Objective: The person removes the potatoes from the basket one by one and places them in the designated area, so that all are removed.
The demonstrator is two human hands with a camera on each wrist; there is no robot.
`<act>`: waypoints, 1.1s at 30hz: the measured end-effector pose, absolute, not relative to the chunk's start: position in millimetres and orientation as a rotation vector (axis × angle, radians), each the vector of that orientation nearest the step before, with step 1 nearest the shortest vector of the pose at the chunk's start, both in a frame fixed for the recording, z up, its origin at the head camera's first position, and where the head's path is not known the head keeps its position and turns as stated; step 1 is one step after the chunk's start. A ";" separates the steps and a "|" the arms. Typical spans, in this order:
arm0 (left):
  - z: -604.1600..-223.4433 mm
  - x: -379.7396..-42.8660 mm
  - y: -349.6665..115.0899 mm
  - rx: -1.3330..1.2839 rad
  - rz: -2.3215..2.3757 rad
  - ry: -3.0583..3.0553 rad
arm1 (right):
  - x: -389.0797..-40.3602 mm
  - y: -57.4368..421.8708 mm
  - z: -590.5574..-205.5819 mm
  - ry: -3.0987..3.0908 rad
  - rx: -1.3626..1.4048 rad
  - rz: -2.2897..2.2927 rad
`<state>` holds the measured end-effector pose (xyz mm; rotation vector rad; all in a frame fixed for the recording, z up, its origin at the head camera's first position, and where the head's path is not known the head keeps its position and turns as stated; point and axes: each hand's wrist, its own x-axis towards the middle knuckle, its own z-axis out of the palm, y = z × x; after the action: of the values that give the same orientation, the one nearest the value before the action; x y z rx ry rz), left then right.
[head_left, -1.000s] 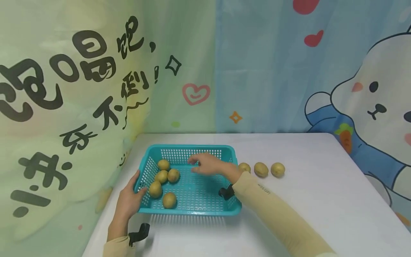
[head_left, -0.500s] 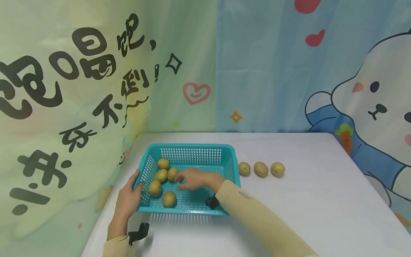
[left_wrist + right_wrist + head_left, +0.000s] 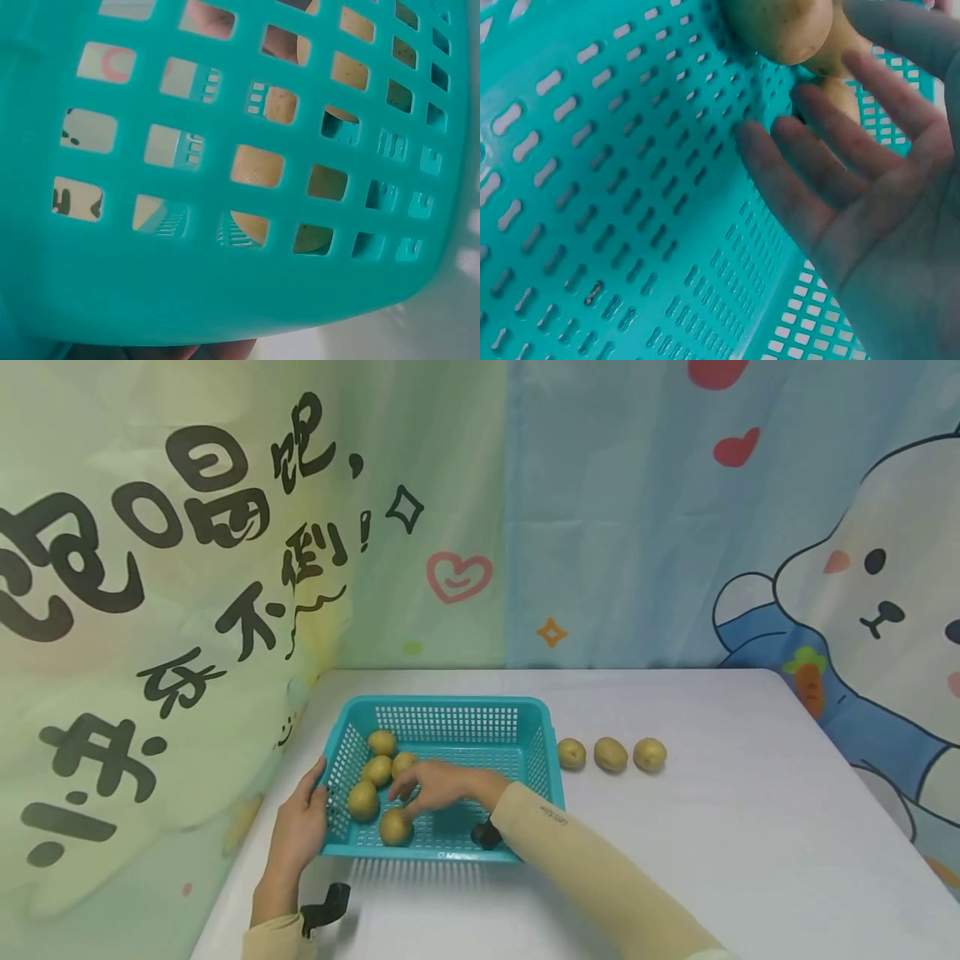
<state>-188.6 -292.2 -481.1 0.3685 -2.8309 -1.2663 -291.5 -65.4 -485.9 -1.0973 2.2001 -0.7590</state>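
A turquoise plastic basket (image 3: 457, 701) stands on the table with several potatoes in its left half. My left hand (image 3: 298, 820) grips the basket's left side, thumb by the rim; in the left wrist view its fingers (image 3: 225, 349) show beneath the basket edge, and the perforated wall fills most of that view. Inside the basket, my right hand (image 3: 438, 783) hovers with loosely bent fingers, just above and right of the front potato (image 3: 395, 828). The right wrist view shows this palm with nothing in it, the fingers near a potato (image 3: 784, 26); whether they touch is unclear.
Right of the basket, three potatoes (image 3: 611, 755) lie in a row on the white table (image 3: 750, 827). A printed curtain (image 3: 600, 527) hangs behind the table and along its left side. Each wrist carries a small black camera (image 3: 327, 906).
My right hand has come left and toward the front of the basket, ending near the front potato. The left hand keeps its place on the basket, and the potatoes lie as before.
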 end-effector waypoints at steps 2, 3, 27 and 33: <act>-482.4 -187.5 -293.1 0.379 -1.260 -2.834 | -291.1 -66.1 -487.2 2.147 -1.133 -0.750; -483.0 -187.3 -293.4 0.380 -1.262 -2.832 | -290.6 -66.1 -487.1 2.118 -1.143 -0.744; -480.6 -191.5 -291.9 0.374 -1.285 -2.845 | -286.8 -62.3 -489.9 2.009 -1.103 -0.639; -482.3 -191.6 -293.0 0.380 -1.279 -2.860 | -285.7 -61.0 -490.4 1.981 -1.123 -0.643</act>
<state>-191.6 -293.0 -482.3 0.3797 -2.8603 -1.2790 -285.7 -61.0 -490.4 -1.1232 1.9814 -0.6428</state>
